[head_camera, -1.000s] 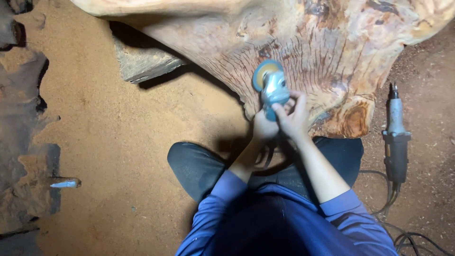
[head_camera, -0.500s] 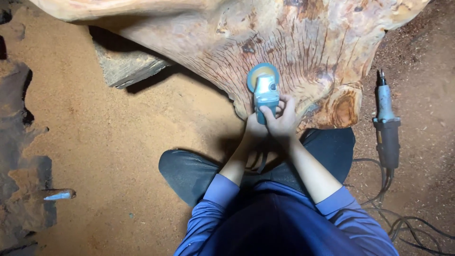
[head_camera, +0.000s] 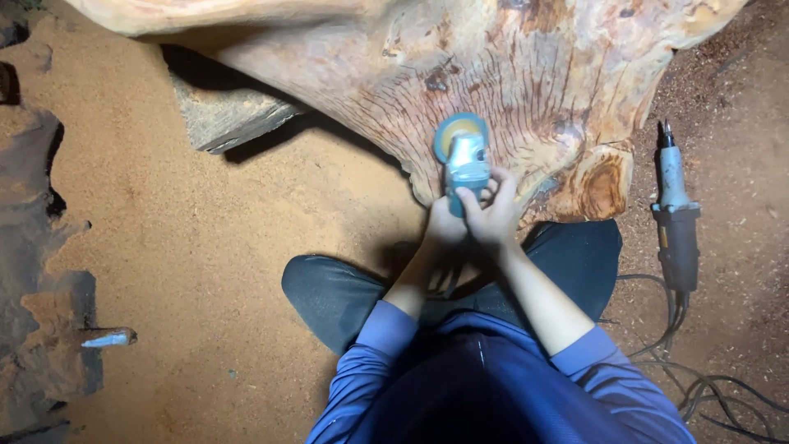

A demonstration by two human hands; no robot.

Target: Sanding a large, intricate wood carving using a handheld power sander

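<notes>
Both hands close around a small light-blue angle grinder [head_camera: 465, 164] in the middle of the scene, just in front of the person's knees. The left hand [head_camera: 444, 226] grips the near end of the tool's body from the left, fingers clenched around it. The right hand [head_camera: 493, 215] wraps the body from the right, with its fingers [head_camera: 470, 197] curled over the top of the housing. The grinder's round sanding disc [head_camera: 457, 130] points away from the person and lies against the face of a large carved wood trunk [head_camera: 526, 74], whose pale, streaked grain fills the far part of the view. A grey block [head_camera: 222, 115] sits under the trunk's overhang on the left.

The person sits cross-legged on a floor [head_camera: 205, 247] covered in orange-brown sawdust, in dark trousers and blue sleeves. To the right, well apart from the hands, a second power tool, a long grey die grinder [head_camera: 675, 222], lies on the floor with its tip pointing far and its black cable [head_camera: 699, 386] trailing in loops toward the near right corner. At the near left, a small pale-blue object [head_camera: 103, 339] lies beside dark cut wood [head_camera: 33, 205].
</notes>
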